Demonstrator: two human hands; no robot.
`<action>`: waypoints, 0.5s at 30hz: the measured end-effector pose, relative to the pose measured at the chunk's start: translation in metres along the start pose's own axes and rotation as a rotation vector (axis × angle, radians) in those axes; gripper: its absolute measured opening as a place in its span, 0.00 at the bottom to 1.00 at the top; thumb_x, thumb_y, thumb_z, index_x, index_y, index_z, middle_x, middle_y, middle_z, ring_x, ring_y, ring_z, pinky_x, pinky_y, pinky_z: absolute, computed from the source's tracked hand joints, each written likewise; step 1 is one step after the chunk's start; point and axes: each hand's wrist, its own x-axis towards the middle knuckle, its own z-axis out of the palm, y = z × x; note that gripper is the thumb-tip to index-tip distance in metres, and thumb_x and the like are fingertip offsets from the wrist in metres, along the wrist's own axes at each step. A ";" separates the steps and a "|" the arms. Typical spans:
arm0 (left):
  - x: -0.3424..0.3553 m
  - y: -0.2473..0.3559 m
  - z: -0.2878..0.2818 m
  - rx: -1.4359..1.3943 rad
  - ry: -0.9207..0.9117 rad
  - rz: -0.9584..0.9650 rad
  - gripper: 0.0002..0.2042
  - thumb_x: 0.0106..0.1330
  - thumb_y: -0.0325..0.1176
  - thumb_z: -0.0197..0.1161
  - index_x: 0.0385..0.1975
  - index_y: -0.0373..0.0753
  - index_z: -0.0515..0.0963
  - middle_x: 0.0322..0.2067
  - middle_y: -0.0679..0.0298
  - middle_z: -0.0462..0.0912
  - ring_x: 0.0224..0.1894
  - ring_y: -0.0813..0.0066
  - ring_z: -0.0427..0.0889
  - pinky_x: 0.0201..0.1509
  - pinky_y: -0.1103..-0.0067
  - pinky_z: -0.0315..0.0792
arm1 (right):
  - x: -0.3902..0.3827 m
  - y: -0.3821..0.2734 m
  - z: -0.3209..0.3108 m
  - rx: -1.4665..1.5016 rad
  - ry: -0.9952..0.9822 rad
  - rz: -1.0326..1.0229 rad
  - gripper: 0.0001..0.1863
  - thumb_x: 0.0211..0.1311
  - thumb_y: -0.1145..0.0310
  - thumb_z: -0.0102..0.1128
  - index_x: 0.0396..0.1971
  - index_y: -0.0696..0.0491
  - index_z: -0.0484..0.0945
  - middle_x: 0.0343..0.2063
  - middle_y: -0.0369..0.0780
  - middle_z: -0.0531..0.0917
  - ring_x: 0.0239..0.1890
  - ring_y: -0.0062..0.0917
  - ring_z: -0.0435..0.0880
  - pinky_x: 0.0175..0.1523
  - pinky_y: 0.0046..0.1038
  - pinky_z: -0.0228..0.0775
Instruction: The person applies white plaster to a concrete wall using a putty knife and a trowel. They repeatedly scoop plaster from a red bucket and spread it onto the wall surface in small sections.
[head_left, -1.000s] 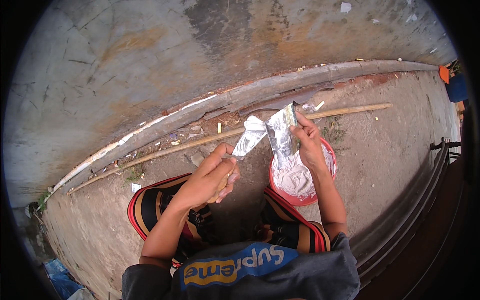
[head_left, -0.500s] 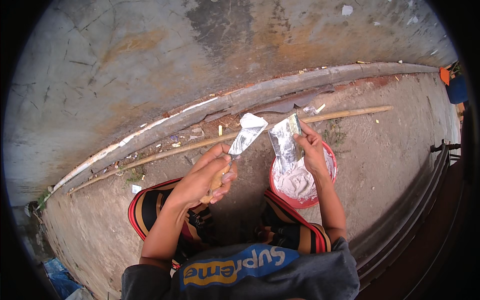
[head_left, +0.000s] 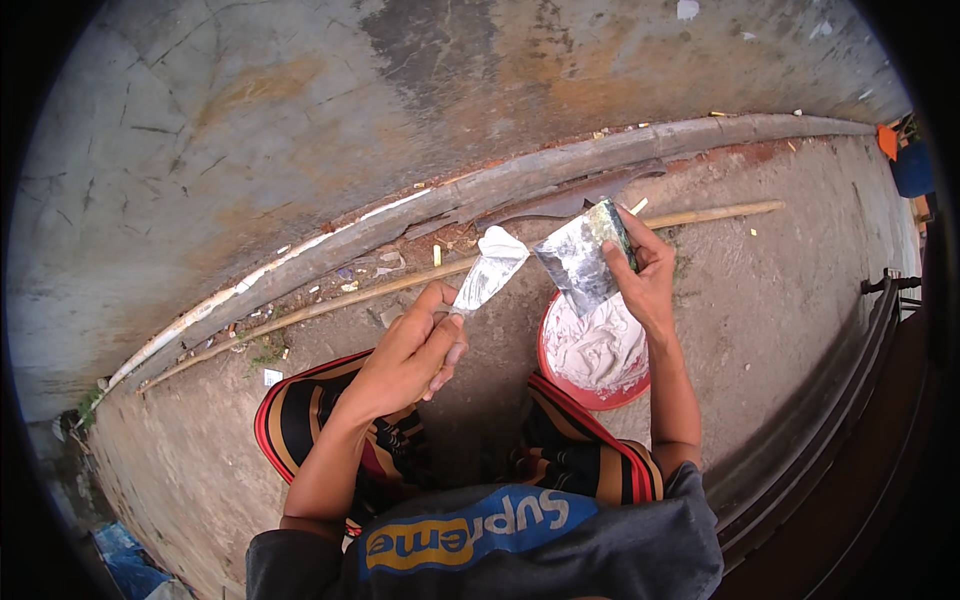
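My left hand [head_left: 412, 352] is closed round the handle of a putty knife [head_left: 484, 277], its blade pointing up and away with a lump of white putty on the tip. A flat, rectangular metal scraper plate [head_left: 583, 258], smeared with white, is pinched by its right edge in my right hand [head_left: 645, 275]. The two blades are close, with a small gap between them. Below the plate stands a red bowl [head_left: 598, 400] with pinkish-white putty [head_left: 597, 345] in it; the plate and my right wrist cover part of the bowl.
A long wooden pole [head_left: 400, 284] lies on the ground along the foot of a stained grey wall [head_left: 300, 110]. Scraps litter the strip by a low concrete ledge [head_left: 380, 221]. Dark wooden furniture [head_left: 830, 420] stands at right, and a blue container [head_left: 912, 170] beyond it.
My right hand has lifted the plate slightly up and right, tilting it, and its lower edge shows more clearly above the bowl. The putty knife has shifted only a little.
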 end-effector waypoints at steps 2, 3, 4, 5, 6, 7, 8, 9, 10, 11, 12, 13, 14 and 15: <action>0.000 -0.001 0.000 0.002 -0.001 -0.004 0.07 0.76 0.32 0.42 0.48 0.38 0.61 0.23 0.67 0.67 0.16 0.85 0.64 0.16 0.87 0.58 | 0.000 0.002 0.001 -0.017 0.008 -0.011 0.23 0.61 0.78 0.59 0.57 0.65 0.71 0.50 0.44 0.80 0.53 0.22 0.77 0.59 0.24 0.66; 0.000 -0.001 0.000 0.001 -0.003 -0.007 0.07 0.76 0.32 0.42 0.48 0.39 0.61 0.23 0.67 0.67 0.16 0.85 0.64 0.16 0.87 0.58 | 0.000 0.001 0.001 -0.020 0.008 -0.009 0.23 0.61 0.78 0.59 0.57 0.65 0.72 0.51 0.44 0.80 0.53 0.22 0.77 0.59 0.24 0.66; 0.001 -0.001 0.000 0.000 -0.005 -0.009 0.07 0.76 0.32 0.42 0.48 0.39 0.61 0.23 0.67 0.67 0.17 0.85 0.64 0.16 0.87 0.58 | 0.000 0.001 0.001 -0.024 0.008 -0.007 0.23 0.61 0.79 0.59 0.57 0.65 0.72 0.51 0.44 0.80 0.53 0.22 0.77 0.60 0.24 0.66; 0.001 -0.001 0.000 -0.013 -0.002 -0.011 0.07 0.76 0.32 0.42 0.48 0.38 0.61 0.22 0.68 0.67 0.16 0.85 0.65 0.15 0.86 0.59 | -0.001 0.000 0.000 -0.028 0.007 -0.006 0.23 0.61 0.79 0.59 0.57 0.65 0.72 0.51 0.44 0.80 0.53 0.22 0.77 0.60 0.24 0.66; 0.002 -0.002 0.000 -0.026 0.000 -0.012 0.07 0.75 0.31 0.43 0.47 0.38 0.61 0.22 0.68 0.67 0.16 0.85 0.65 0.15 0.86 0.60 | -0.001 0.000 0.000 -0.030 0.009 -0.011 0.23 0.61 0.79 0.59 0.57 0.65 0.72 0.51 0.44 0.80 0.54 0.22 0.77 0.60 0.24 0.66; 0.002 -0.001 0.001 -0.038 0.002 -0.013 0.07 0.75 0.31 0.44 0.47 0.38 0.62 0.21 0.69 0.67 0.15 0.86 0.65 0.15 0.85 0.60 | -0.001 0.000 0.000 -0.033 0.012 -0.017 0.23 0.61 0.79 0.59 0.56 0.65 0.72 0.52 0.45 0.80 0.54 0.22 0.77 0.60 0.25 0.66; 0.002 -0.001 0.001 -0.029 0.005 -0.017 0.07 0.75 0.31 0.44 0.47 0.38 0.61 0.21 0.69 0.67 0.16 0.86 0.65 0.15 0.85 0.60 | -0.001 0.001 0.000 -0.036 0.011 -0.022 0.22 0.61 0.79 0.59 0.56 0.65 0.72 0.52 0.45 0.80 0.54 0.23 0.76 0.60 0.25 0.65; 0.002 -0.001 0.001 -0.020 0.007 -0.021 0.07 0.75 0.31 0.44 0.47 0.38 0.61 0.21 0.69 0.67 0.16 0.86 0.65 0.15 0.85 0.60 | -0.001 0.003 0.001 -0.037 0.010 -0.016 0.22 0.61 0.79 0.59 0.56 0.65 0.72 0.52 0.45 0.80 0.54 0.23 0.76 0.60 0.25 0.65; 0.001 0.000 0.001 -0.010 0.010 -0.024 0.07 0.75 0.31 0.44 0.47 0.38 0.61 0.21 0.69 0.67 0.16 0.86 0.65 0.15 0.85 0.60 | -0.001 0.005 0.001 -0.039 0.009 -0.010 0.22 0.61 0.79 0.59 0.56 0.66 0.72 0.52 0.45 0.80 0.54 0.23 0.76 0.60 0.25 0.65; 0.002 0.000 0.001 -0.007 0.003 -0.019 0.07 0.75 0.31 0.43 0.47 0.38 0.61 0.22 0.68 0.67 0.16 0.86 0.65 0.15 0.86 0.59 | -0.001 0.006 0.001 -0.040 0.011 -0.005 0.22 0.61 0.79 0.59 0.56 0.66 0.72 0.52 0.45 0.80 0.54 0.23 0.76 0.60 0.25 0.65; 0.002 0.000 0.001 -0.004 -0.004 -0.014 0.07 0.76 0.32 0.42 0.48 0.38 0.61 0.22 0.68 0.66 0.16 0.86 0.64 0.15 0.86 0.58 | -0.001 0.006 0.001 -0.048 0.008 -0.013 0.22 0.60 0.79 0.59 0.56 0.65 0.72 0.52 0.45 0.80 0.54 0.23 0.76 0.60 0.25 0.65; 0.002 0.000 0.002 -0.002 -0.011 -0.008 0.07 0.76 0.32 0.41 0.48 0.38 0.61 0.23 0.67 0.66 0.16 0.85 0.64 0.15 0.87 0.58 | -0.001 0.006 0.000 -0.058 0.006 -0.022 0.22 0.60 0.79 0.59 0.56 0.65 0.72 0.52 0.45 0.80 0.54 0.23 0.76 0.60 0.25 0.65; 0.002 -0.001 0.002 -0.001 -0.007 -0.010 0.07 0.76 0.32 0.41 0.48 0.38 0.61 0.23 0.67 0.66 0.16 0.85 0.64 0.15 0.87 0.58 | -0.001 0.006 0.001 -0.066 0.002 -0.031 0.22 0.60 0.79 0.59 0.56 0.65 0.72 0.52 0.45 0.80 0.54 0.23 0.77 0.60 0.24 0.65; 0.002 -0.001 0.001 0.001 -0.002 -0.012 0.07 0.76 0.32 0.41 0.48 0.38 0.61 0.23 0.67 0.66 0.16 0.85 0.64 0.15 0.87 0.58 | -0.002 0.006 0.001 -0.064 0.009 -0.032 0.22 0.60 0.79 0.59 0.56 0.65 0.72 0.52 0.45 0.80 0.53 0.23 0.77 0.60 0.24 0.65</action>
